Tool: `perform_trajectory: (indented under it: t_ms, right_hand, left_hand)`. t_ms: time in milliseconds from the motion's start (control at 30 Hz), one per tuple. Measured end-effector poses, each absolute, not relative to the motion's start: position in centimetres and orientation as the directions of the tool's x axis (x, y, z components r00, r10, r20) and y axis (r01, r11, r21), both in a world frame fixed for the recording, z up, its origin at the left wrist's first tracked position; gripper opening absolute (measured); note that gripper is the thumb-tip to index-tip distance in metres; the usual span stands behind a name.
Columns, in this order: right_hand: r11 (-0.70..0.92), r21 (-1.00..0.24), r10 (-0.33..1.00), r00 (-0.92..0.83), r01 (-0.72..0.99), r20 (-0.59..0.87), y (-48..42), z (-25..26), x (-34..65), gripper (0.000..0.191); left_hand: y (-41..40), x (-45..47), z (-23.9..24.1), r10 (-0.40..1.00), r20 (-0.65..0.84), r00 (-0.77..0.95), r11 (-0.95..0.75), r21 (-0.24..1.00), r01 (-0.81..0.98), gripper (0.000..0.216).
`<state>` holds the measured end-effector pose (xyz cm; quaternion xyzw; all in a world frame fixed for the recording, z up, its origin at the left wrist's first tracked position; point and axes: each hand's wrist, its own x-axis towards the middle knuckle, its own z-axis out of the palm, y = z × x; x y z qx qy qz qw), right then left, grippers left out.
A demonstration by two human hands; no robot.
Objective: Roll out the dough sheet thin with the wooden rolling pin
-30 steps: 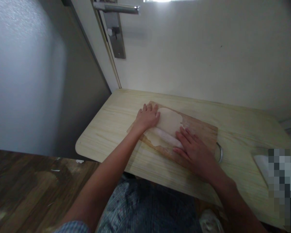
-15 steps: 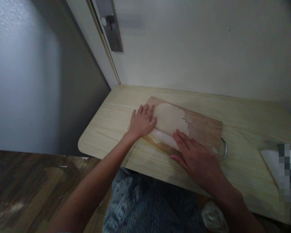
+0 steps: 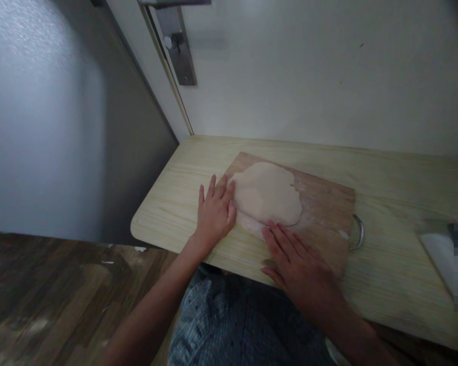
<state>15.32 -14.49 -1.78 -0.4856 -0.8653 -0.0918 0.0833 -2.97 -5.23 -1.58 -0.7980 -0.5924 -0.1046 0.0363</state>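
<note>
A flat, uneven sheet of dough (image 3: 269,190) lies on a wooden cutting board (image 3: 328,203). Along its near edge runs a pale, floury bar that looks like a rolling pin (image 3: 250,223); its ends are hidden by my hands. My left hand (image 3: 216,211) lies palm down with fingers spread, over the pin's left end and the board's left edge. Over the right end, my right hand (image 3: 295,254) rests flat, its fingers stretched out and the tips close to the dough's lower edge. Neither hand is wrapped around the pin.
The board has a metal handle (image 3: 359,232) on its right side and sits on a light wood-patterned table (image 3: 393,264). A white door with a metal lock plate (image 3: 181,56) stands behind the table. A whitish flat item (image 3: 437,259), partly blurred out, lies at the right.
Both hands have drawn back toward me with the pin, from across the dough to its near edge. More of the dough shows now. The view has shifted slightly.
</note>
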Motion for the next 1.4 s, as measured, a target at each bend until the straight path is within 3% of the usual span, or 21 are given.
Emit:
perform_trajectory:
  t_ms: [233, 433, 867, 1000, 1200, 1400]
  right_hand:
    - [0.468, 0.048, 0.861, -0.467, 0.883, 0.2, -11.5, -1.7, 16.9, 0.053]
    - [0.406, -0.033, 0.905, -0.397, 0.913, 0.153, -9.2, -1.6, 18.3, 0.06]
    - [0.386, -0.023, 0.913, -0.378, 0.922, 0.154, -12.0, -1.8, 16.2, 0.06]
    - [0.36, -0.013, 0.924, -0.354, 0.933, 0.141, -10.7, -1.7, 16.9, 0.058]
    - [0.322, -0.098, 0.946, -0.314, 0.942, 0.085, -7.7, -1.2, 18.8, 0.06]
    - [0.38, -0.046, 0.918, -0.371, 0.924, 0.138, -10.0, -1.5, 17.5, 0.062]
  left_hand:
    - [-2.2, -1.4, -0.8, 0.95, 0.124, 0.285, -0.292, 0.035, 0.956, 0.045]
    - [0.8, 0.2, -0.2, 0.96, 0.045, 0.277, -0.28, 0.081, 0.957, 0.052]
    - [-2.9, -1.7, -0.6, 0.939, 0.141, 0.312, -0.318, 0.021, 0.948, 0.046]
    - [-1.6, -1.1, -0.5, 0.945, 0.109, 0.308, -0.313, 0.03, 0.949, 0.046]
    - [1.0, 0.5, -0.1, 0.954, 0.036, 0.298, -0.3, 0.061, 0.952, 0.05]
    - [-1.8, -0.8, -0.3, 0.941, 0.102, 0.324, -0.328, 0.026, 0.944, 0.047]
